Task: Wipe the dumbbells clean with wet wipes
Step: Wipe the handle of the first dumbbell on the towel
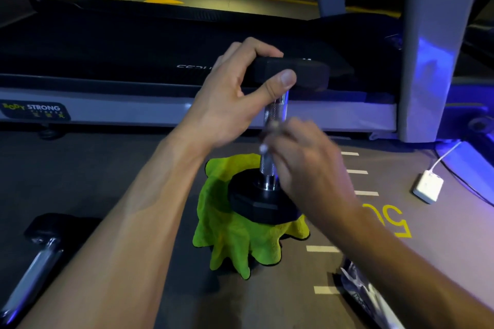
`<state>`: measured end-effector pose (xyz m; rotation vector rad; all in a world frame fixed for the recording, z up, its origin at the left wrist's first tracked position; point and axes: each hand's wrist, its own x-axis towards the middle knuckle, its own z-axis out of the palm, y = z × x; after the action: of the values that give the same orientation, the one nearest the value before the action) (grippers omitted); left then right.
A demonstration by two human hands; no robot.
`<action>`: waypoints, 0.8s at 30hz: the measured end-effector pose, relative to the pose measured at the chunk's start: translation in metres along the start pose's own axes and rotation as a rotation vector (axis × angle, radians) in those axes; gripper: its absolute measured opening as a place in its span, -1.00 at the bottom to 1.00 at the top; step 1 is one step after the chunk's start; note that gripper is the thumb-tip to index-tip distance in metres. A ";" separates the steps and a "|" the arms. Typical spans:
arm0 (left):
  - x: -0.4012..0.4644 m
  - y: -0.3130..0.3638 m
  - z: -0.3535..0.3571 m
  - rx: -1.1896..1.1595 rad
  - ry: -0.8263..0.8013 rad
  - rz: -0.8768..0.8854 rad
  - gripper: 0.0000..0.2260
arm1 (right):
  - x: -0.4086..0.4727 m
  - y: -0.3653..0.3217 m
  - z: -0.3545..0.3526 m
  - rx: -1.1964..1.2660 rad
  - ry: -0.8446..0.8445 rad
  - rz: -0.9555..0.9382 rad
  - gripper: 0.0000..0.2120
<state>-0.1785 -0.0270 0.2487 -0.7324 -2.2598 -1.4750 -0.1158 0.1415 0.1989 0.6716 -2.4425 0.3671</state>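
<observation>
Grey gym floor (107, 168) with a treadmill (160, 61) at 12 o'clock. Upright dumbbell (272, 120), black heads and knurled chrome handle, stands on a green cloth (235, 235). Left hand (235, 99) grips its top head; right hand (302, 163), blurred, curls around the handle, the wipe indistinct.

The upright dumbbell (264, 195) at centre has black ends and a silver knurled bar. The cloth (235, 243) beneath is lime green with dark edging. The grey floor (107, 168) carries white dashes and yellow numerals at right.

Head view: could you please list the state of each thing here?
Dumbbell: upright on the cloth.
Cloth: crumpled on the floor.
Left hand: grips the dumbbell's top head.
Right hand: blurred, around the handle.
Second dumbbell: lying flat.
</observation>
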 end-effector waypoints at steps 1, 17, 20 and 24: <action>0.000 -0.001 0.000 -0.008 0.004 -0.005 -0.65 | -0.013 -0.005 0.002 0.015 -0.080 0.005 -0.80; 0.002 -0.015 -0.009 -0.082 0.006 -0.054 -0.76 | 0.021 0.011 -0.006 -0.012 0.097 -0.115 -0.77; 0.003 -0.017 -0.012 -0.074 0.011 -0.068 -0.77 | 0.036 0.012 -0.005 0.001 0.127 -0.137 -0.77; 0.003 -0.022 -0.020 -0.082 0.025 -0.074 -0.75 | -0.003 0.007 0.007 -0.047 -0.043 -0.203 -0.60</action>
<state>-0.1937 -0.0514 0.2421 -0.6564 -2.2417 -1.6102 -0.1207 0.1456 0.1910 0.9059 -2.3872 0.2160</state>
